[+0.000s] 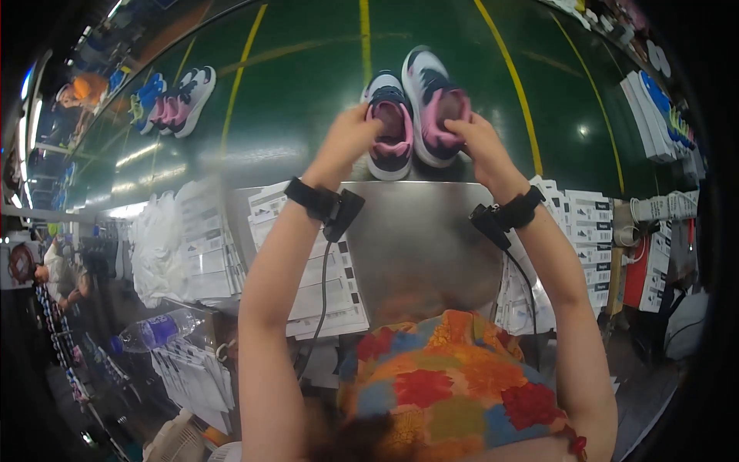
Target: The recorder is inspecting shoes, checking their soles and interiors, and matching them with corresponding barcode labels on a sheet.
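Two sneakers, white and navy with pink linings, rest side by side on the green belt, toes pointing away from me. My left hand [348, 140] pinches the collar of the left sneaker [387, 94], its thumb at the opening. The right sneaker [426, 81] is gripped at its pink collar by my right hand [482, 143], with fingertips inside the opening. A black strap with a small device circles each of my wrists, and a cable trails from each one.
A bare metal plate [419, 239] lies between my forearms, flanked by stacks of printed labels [589, 242]. More sneakers [185, 104] stand at the far left of the green belt [300, 85]. White plastic bags [158, 250] and a bottle [158, 331] are at left; white boxes [647, 115] stand at right.
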